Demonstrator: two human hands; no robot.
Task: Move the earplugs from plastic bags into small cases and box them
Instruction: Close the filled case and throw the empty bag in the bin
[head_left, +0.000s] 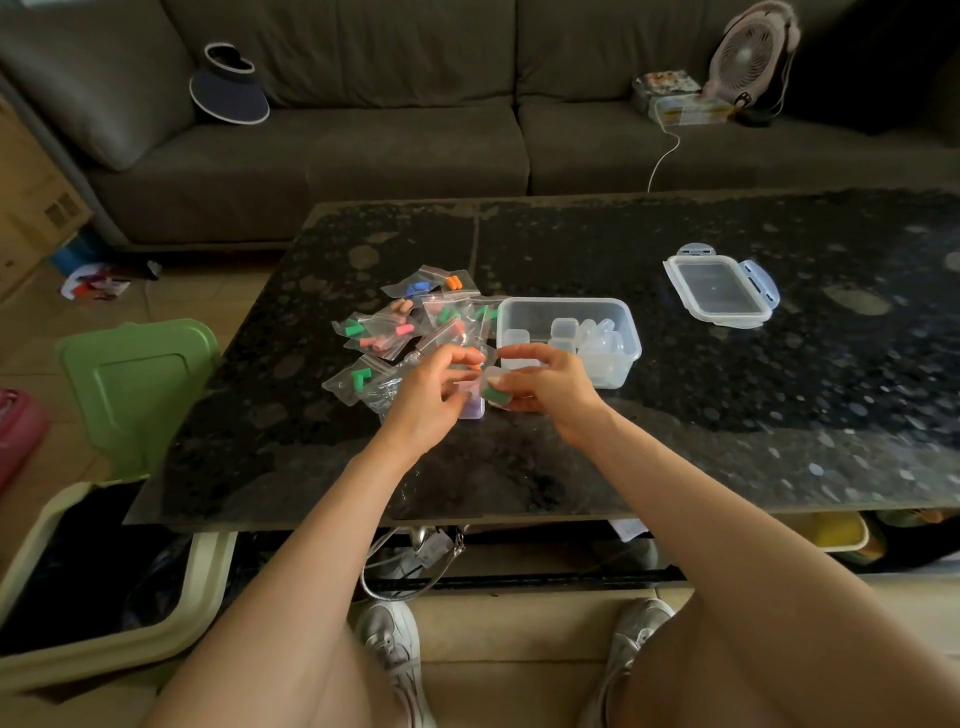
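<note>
Several small plastic bags (387, 325) with coloured earplugs lie in a heap on the dark table (675, 426). To their right stands a clear plastic box (623, 322) holding several small clear cases. My right hand (545, 387) holds a small clear case (496, 392) with a green earplug inside. My left hand (431, 395) hovers close beside it with its fingers loosely curled over an empty bag (384, 387); whether it holds anything I cannot tell. A purple-tinted case (472, 408) lies under my left hand.
The box's lid (722, 291) lies apart on the table to the right. A green bin lid (135, 384) and an open bin (104, 582) stand left of the table. A sofa (415, 130) runs behind, with a visor and a fan on it.
</note>
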